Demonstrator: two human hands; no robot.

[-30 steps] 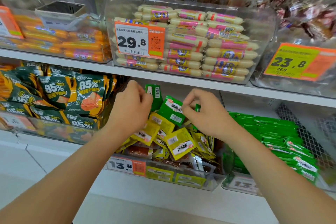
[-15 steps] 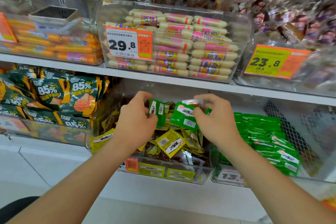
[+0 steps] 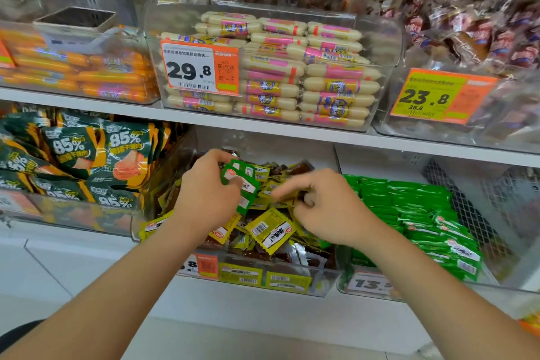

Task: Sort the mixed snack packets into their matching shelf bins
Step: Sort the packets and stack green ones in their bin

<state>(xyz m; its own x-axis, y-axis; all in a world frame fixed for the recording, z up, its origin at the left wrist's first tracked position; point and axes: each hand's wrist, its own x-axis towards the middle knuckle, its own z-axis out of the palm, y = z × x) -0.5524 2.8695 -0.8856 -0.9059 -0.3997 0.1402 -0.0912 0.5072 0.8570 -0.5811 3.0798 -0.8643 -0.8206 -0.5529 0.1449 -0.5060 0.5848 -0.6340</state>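
Several green packets (image 3: 240,184) are gripped by the curled fingers of the left hand (image 3: 204,199); the right hand (image 3: 327,210) is held knuckles-up above yellow packets (image 3: 270,231), fingers bent, its grasp not discernible.

Both forearms reached forward. The left hand (image 3: 204,196) gripped green packets (image 3: 245,184), thumb across them. The right hand (image 3: 327,207) was just beside it, fingers curled, forefinger pointing left; whether it held anything was unclear.

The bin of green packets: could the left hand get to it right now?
Probably not directly: the right hand sits between the left hand, which grips green packets, and the green-packet bin. Its open top is otherwise unobstructed.
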